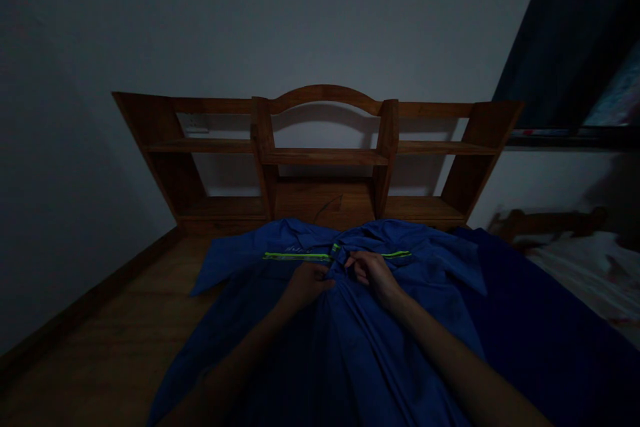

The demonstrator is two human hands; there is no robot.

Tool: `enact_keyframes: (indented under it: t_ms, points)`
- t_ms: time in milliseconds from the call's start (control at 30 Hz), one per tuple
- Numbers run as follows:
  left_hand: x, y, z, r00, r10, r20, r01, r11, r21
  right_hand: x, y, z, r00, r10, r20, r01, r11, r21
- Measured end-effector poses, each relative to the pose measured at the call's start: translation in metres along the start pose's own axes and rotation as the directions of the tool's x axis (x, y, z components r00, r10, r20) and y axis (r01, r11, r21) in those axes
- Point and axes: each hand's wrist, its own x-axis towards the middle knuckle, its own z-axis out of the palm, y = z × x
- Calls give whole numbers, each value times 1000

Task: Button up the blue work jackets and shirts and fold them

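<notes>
A blue short-sleeved coat (430, 267) lies spread out with its collar end away from me and its sleeves out to both sides. Bright yellow-green stripes (295, 255) run across its chest, with small pale lettering above the left one. At the front opening my left hand (306, 283) pinches the cloth near the stripe's inner end. My right hand (373, 272), fingers curled, grips the front edge just beside it. Between the hands the fabric is bunched and slightly lifted. Dim light hides any small fastener at the fingertips.
A wooden headboard (325, 157) with open shelves stands behind the coat against the wall. Wooden boards (115, 320) show at left. Dark blue cloth (540, 327) lies to the right, beyond it pale bedding (585, 267). A dark window (565, 60) is at upper right.
</notes>
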Motion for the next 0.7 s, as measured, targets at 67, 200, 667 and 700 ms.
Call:
enact_keyframes:
  t_ms: [67,200,667,700]
  points:
    - [0,2,0,999,30,-30,-28,998,48,0,0,0,1000,2,2,-2,1000,5]
    - [0,5,1,994,104,-33,-97,981,169,0,2,2,1000,-5,2,5,1000,3]
    - [3,-1,-7,996,46,77,-46,999,-1,3,4,2,1000,-15,23,16,1000,-22]
    - [2,-1,-9,994,35,101,-32,999,-36,3,3,2,1000,-13,20,13,1000,-22]
